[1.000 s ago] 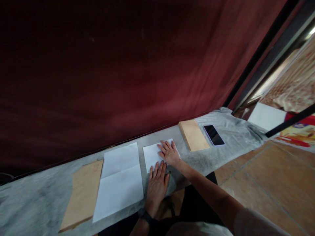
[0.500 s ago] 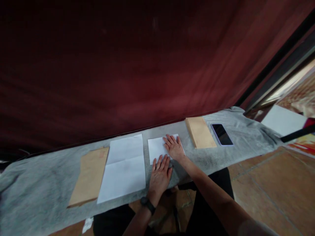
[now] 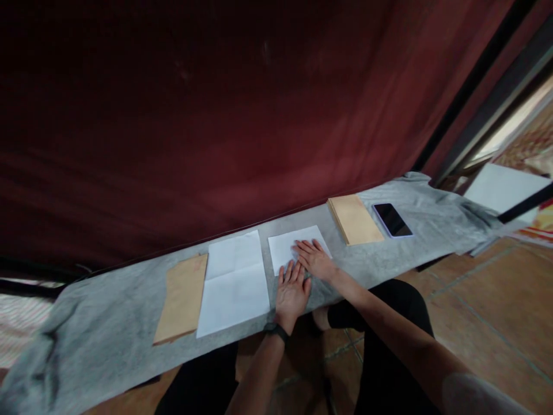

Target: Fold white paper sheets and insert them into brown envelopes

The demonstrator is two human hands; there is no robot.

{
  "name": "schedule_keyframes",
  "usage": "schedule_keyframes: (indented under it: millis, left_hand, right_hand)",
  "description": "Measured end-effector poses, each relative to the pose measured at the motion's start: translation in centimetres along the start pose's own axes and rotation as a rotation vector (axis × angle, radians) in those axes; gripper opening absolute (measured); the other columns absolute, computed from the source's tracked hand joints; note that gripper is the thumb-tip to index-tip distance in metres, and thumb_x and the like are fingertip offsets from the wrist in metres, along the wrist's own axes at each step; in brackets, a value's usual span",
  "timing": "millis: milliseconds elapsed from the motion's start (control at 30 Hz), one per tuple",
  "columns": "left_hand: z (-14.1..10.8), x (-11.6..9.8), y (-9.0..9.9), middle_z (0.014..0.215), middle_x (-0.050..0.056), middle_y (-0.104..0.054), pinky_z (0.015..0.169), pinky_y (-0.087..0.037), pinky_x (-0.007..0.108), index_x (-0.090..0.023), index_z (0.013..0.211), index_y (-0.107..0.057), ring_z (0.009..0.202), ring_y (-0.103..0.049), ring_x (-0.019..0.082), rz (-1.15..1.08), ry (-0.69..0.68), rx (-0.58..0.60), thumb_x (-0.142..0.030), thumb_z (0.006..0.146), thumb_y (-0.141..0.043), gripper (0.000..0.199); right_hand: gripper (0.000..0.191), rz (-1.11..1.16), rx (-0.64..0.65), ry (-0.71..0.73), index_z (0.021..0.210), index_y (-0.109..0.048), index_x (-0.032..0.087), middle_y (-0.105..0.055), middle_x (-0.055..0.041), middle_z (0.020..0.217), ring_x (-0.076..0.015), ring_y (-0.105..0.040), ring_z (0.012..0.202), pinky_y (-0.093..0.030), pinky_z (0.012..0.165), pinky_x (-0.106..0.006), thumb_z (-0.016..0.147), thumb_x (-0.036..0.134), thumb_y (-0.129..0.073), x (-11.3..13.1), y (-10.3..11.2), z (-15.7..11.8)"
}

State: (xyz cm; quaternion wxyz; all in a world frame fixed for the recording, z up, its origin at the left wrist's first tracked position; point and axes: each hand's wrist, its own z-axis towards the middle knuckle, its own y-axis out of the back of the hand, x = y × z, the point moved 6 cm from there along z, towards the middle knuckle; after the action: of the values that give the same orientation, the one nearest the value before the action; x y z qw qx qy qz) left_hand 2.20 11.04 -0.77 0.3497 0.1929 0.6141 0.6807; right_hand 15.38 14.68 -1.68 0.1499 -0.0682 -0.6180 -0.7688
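Observation:
A small white sheet of paper (image 3: 283, 246), which looks folded, lies flat on the grey cloth. My right hand (image 3: 315, 259) rests on its right part, palm down with the fingers stretched out. At the near edge of that paper lies my left hand (image 3: 292, 289), fingers extended and their tips on the edge, close to the right fingers. Left of it is a larger stack of white paper (image 3: 235, 294) with a crease across it. Brown envelopes (image 3: 181, 297) sit against that stack's left side. Another pile of brown envelopes (image 3: 355, 220) lies right of my hands.
A phone (image 3: 392, 220) with a dark screen lies right of the envelope pile. The grey cloth (image 3: 108, 328) covers a long narrow bench against a dark red wall (image 3: 242, 127). A white board or sheet (image 3: 503, 187) is at the far right, above the tiled floor.
My right hand has slid down the folded paper toward its near edge, closer to my left hand. The camera view has shifted and tilted slightly.

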Motion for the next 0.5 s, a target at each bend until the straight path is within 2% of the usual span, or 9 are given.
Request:
schedule_keyframes:
  millis: [167,367,500]
  left_hand:
    - [0.0,0.0,-0.2,0.159,0.004,-0.046,0.125,-0.026,0.055,-0.023,0.153,-0.044,0.152,-0.034,0.026,0.034,-0.007,0.019,-0.035,0.103,-0.038,0.052]
    - [-0.1,0.2,-0.5,0.159,0.002,-0.046,0.125,-0.026,0.053,-0.025,0.152,-0.046,0.151,-0.034,0.024,0.01,0.007,-0.023,-0.036,0.104,-0.038,0.05]
    - [-0.1,0.3,-0.7,0.157,0.004,-0.048,0.125,-0.025,0.053,-0.023,0.151,-0.047,0.15,-0.037,0.024,-0.037,0.004,-0.063,-0.037,0.103,-0.039,0.05]
  right_hand:
    - [0.048,-0.065,-0.005,-0.046,0.152,-0.047,0.027,-0.04,-0.0048,0.162,-0.0254,-0.037,0.149,-0.023,0.123,-0.049,0.108,0.038,-0.033,-0.3,0.2,-2.6]
    - [0.05,-0.176,-0.033,-0.167,0.154,-0.045,0.026,-0.038,-0.0071,0.163,-0.029,-0.04,0.147,-0.026,0.121,-0.05,0.107,0.038,-0.035,-2.1,0.0,-1.4]
    - [0.049,-0.23,-0.015,-0.185,0.155,-0.043,0.026,-0.037,-0.0071,0.163,-0.0286,-0.038,0.148,-0.026,0.121,-0.051,0.107,0.037,-0.036,-2.5,-0.2,-0.9]
